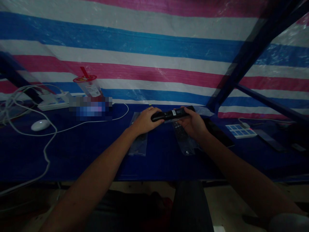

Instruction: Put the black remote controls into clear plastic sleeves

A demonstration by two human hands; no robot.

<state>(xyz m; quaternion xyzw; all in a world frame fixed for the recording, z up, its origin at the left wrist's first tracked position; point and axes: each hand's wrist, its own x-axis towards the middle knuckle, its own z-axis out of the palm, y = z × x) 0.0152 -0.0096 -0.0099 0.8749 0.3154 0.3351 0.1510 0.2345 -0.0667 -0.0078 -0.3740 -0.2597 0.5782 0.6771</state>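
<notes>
From the head camera I see both of my hands raised just above a dark blue cloth-covered table, sharing one long black plastic remote control that lies crosswise between them. My left hand is curled over the remote's left end, fingers wrapped down around it. My right hand is closed around the right end, thumb on top; a bit of clear film shows under the remote there, though I cannot tell whether the hand grips it.

On the table below the hands lie two clear plastic sleeves with remotes inside, one under the left wrist and one under the right hand.

Far left I see a white round mouse, a white cable and a white power strip, with a clear lidded cup behind. At right sits a small blue-and-white keypad.
</notes>
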